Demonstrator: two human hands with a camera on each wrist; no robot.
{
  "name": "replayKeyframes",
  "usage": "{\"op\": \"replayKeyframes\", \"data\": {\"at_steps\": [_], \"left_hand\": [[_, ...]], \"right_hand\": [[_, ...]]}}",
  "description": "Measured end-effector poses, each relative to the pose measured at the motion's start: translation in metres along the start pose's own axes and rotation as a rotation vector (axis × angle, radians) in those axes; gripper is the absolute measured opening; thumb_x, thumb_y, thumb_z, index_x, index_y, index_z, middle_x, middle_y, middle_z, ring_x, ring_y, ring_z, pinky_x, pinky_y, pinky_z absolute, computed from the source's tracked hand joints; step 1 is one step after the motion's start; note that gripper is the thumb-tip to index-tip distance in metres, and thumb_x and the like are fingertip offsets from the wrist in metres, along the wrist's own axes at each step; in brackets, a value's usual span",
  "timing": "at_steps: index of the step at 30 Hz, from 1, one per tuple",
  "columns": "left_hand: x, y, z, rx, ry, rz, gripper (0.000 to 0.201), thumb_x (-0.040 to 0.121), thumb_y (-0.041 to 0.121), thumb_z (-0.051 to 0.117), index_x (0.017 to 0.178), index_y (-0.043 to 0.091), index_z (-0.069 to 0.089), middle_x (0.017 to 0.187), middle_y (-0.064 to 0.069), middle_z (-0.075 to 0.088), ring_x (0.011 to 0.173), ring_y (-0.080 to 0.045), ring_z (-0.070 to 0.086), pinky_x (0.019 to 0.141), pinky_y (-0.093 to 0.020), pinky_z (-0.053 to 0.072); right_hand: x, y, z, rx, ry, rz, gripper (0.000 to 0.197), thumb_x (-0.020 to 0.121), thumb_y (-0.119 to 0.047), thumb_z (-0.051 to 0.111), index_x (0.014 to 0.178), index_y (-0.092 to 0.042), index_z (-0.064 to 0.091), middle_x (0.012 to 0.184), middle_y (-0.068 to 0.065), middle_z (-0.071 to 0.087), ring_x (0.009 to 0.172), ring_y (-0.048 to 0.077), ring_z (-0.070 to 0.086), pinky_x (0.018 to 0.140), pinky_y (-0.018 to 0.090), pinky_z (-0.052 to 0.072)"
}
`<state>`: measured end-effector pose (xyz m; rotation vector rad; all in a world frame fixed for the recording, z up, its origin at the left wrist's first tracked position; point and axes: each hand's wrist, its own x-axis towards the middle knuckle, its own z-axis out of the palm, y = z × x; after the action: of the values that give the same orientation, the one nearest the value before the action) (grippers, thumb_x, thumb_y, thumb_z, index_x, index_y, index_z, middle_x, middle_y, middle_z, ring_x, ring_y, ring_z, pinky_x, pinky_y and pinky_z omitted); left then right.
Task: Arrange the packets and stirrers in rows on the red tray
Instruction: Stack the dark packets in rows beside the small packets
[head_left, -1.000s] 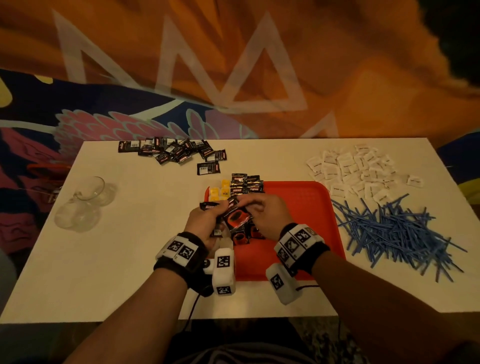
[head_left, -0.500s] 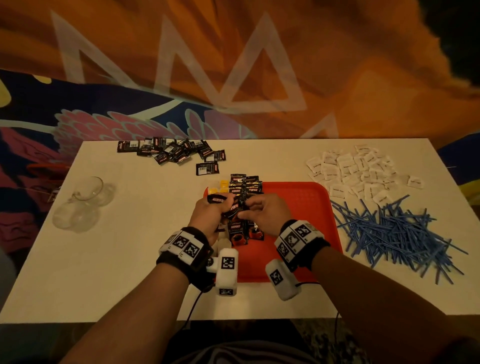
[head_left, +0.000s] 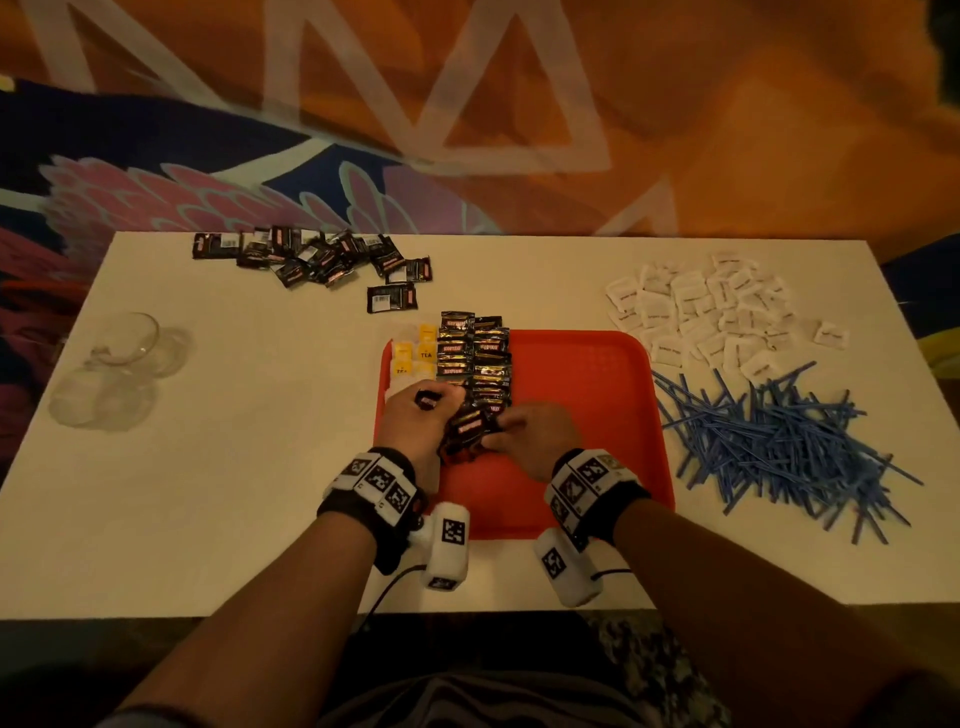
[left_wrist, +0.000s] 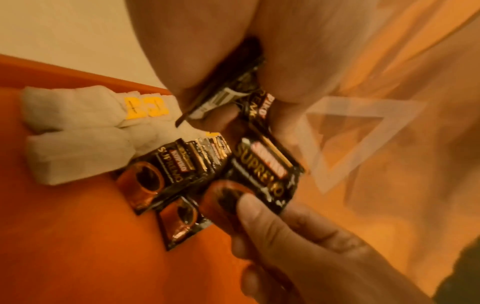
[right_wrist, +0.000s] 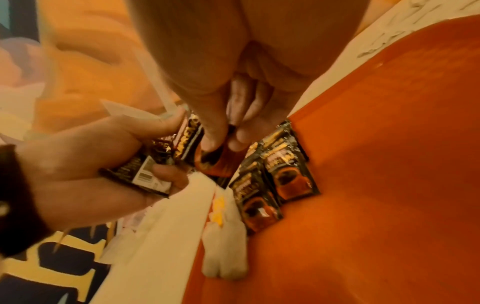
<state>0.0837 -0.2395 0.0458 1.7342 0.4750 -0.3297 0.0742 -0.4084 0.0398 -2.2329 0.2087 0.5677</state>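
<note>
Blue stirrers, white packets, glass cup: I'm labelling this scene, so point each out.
Blue stirrers (head_left: 769, 441), head view, middle of the heap.
White packets (head_left: 701, 306), head view, centre of the pile.
Glass cup (head_left: 130, 343), head view, its wall.

The left hand (left_wrist: 207, 51) grips a few glossy black coffee sachets (left_wrist: 228, 96) edge-on. Opposite, the right hand (left_wrist: 298, 236) pinches one black "Supremo" sachet (left_wrist: 265, 170) by its lower corner above overlapping black sachets (left_wrist: 166, 174) lying beside white tea bags with yellow tags (left_wrist: 85, 131) on the red plastic tray (left_wrist: 78, 246).
</note>
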Motion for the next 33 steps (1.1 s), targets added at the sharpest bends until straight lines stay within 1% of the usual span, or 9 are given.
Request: {"op": "replayKeyframes", "data": {"at_steps": [3, 6, 10, 12, 14, 19, 22, 28, 33], "left_hand": [[0.007, -0.013, 0.000, 0.137, 0.045, -0.016, 0.012, 0.093, 0.025, 0.066, 0.085, 0.028, 0.073, 0.097, 0.000, 0.074, 0.095, -0.023, 0.068, 0.093, -0.042, 0.054], [0.009, -0.025, -0.003, 0.505, 0.011, 0.074, 0.018, 0.095, 0.014, 0.061, 0.105, 0.020, 0.076, 0.116, -0.004, 0.068, 0.108, -0.021, 0.062, 0.093, -0.026, 0.047], [0.009, -0.040, -0.003, 0.831, -0.128, 0.100, 0.032, 0.097, 0.017, 0.057, 0.126, 0.024, 0.067, 0.130, -0.011, 0.051, 0.114, -0.029, 0.057, 0.098, -0.033, 0.045], [0.008, -0.045, -0.002, 0.909, -0.150, 0.095, 0.036, 0.097, 0.020, 0.055, 0.132, 0.026, 0.064, 0.133, -0.011, 0.050, 0.115, -0.030, 0.057, 0.099, -0.034, 0.045], [0.007, -0.049, -0.001, 0.921, -0.170, 0.108, 0.038, 0.097, 0.019, 0.053, 0.133, 0.027, 0.062, 0.133, -0.012, 0.051, 0.114, -0.031, 0.057, 0.099, -0.035, 0.047], [0.011, -0.052, 0.003, 0.933, -0.200, 0.123, 0.040, 0.096, 0.017, 0.054, 0.135, 0.024, 0.061, 0.137, -0.009, 0.053, 0.120, -0.030, 0.055, 0.100, -0.039, 0.048], [0.013, -0.051, 0.005, 0.919, -0.189, 0.159, 0.040, 0.095, 0.014, 0.055, 0.133, 0.022, 0.063, 0.137, -0.007, 0.054, 0.121, -0.029, 0.055, 0.099, -0.040, 0.049], [0.014, -0.052, 0.004, 0.887, -0.164, 0.199, 0.038, 0.095, 0.012, 0.054, 0.129, 0.023, 0.066, 0.131, -0.004, 0.058, 0.116, -0.027, 0.057, 0.094, -0.038, 0.051], [0.014, -0.053, 0.002, 0.855, -0.161, 0.225, 0.038, 0.094, 0.009, 0.054, 0.127, 0.021, 0.067, 0.131, -0.004, 0.060, 0.116, -0.026, 0.057, 0.095, -0.035, 0.049]], "right_hand": [[0.009, 0.022, 0.005, -0.014, 0.023, 0.117, 0.019, 0.086, -0.032, 0.071, 0.100, -0.018, 0.074, 0.092, -0.007, 0.068, 0.085, 0.010, 0.063, 0.053, 0.008, 0.033], [0.020, 0.037, 0.012, -0.002, -0.001, 0.216, 0.024, 0.087, -0.034, 0.070, 0.105, -0.018, 0.072, 0.101, -0.005, 0.071, 0.078, 0.005, 0.059, 0.054, 0.011, 0.035], [0.032, 0.043, 0.026, -0.057, -0.012, 0.260, 0.027, 0.085, -0.034, 0.072, 0.106, -0.018, 0.067, 0.101, -0.006, 0.068, 0.083, 0.006, 0.058, 0.063, 0.013, 0.041], [0.035, 0.045, 0.031, -0.053, 0.011, 0.268, 0.024, 0.083, -0.033, 0.075, 0.100, -0.019, 0.064, 0.095, -0.008, 0.065, 0.072, 0.000, 0.053, 0.053, 0.009, 0.033], [0.038, 0.046, 0.035, -0.030, 0.023, 0.282, 0.023, 0.082, -0.029, 0.076, 0.094, -0.020, 0.058, 0.091, -0.008, 0.060, 0.068, -0.003, 0.049, 0.051, 0.010, 0.031], [0.044, 0.049, 0.040, 0.045, 0.042, 0.298, 0.027, 0.079, -0.025, 0.079, 0.090, -0.022, 0.055, 0.092, -0.004, 0.063, 0.074, 0.003, 0.056, 0.054, 0.015, 0.040], [0.045, 0.050, 0.041, 0.052, 0.052, 0.299, 0.028, 0.078, -0.026, 0.080, 0.089, -0.022, 0.054, 0.090, -0.004, 0.063, 0.073, 0.003, 0.056, 0.052, 0.015, 0.038], [0.046, 0.052, 0.039, -0.006, 0.049, 0.290, 0.028, 0.080, -0.030, 0.078, 0.090, -0.023, 0.053, 0.089, -0.005, 0.061, 0.070, 0.000, 0.052, 0.049, 0.014, 0.034], [0.046, 0.053, 0.041, 0.032, 0.080, 0.306, 0.028, 0.078, -0.025, 0.080, 0.089, -0.022, 0.055, 0.090, -0.004, 0.063, 0.072, 0.004, 0.058, 0.051, 0.016, 0.043]]}}
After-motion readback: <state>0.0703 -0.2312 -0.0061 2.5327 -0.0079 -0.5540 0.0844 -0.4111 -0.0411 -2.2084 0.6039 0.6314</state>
